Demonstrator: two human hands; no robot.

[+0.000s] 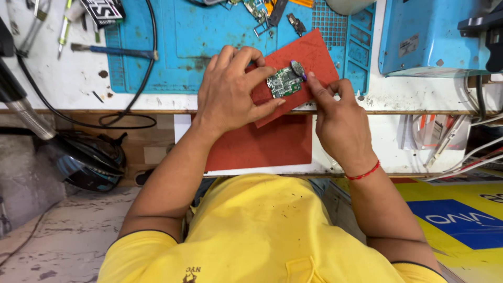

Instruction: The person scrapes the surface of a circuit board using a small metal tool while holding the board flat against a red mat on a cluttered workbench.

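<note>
Head view: you sit at a workbench (63,84), both hands over a small green circuit board (284,83) that lies on a red mat (319,52) at the near edge of the bench, beside a blue silicone work mat (173,47). Your left hand (230,91) is spread over the board's left side, fingers bent and narrow, with the fingertips pinning the board's left and lower edges to the red mat. Your right hand (338,118) is curled nearly closed, and its forefinger and thumb pinch a small dark tool (298,68) whose tip meets the board's upper right corner; what kind of tool it is cannot be told.

The board looks thin, light and stiff, and likely fragile: the small parts on its face could crack or lift under pressure. The bare edges and corners look like the safest places to grip, as your left hand does now.

A brush with a blue handle (115,51) and a black cable (141,99) lie to the left, well apart from the board. A pale blue machine (429,36) stands at the far right.
</note>
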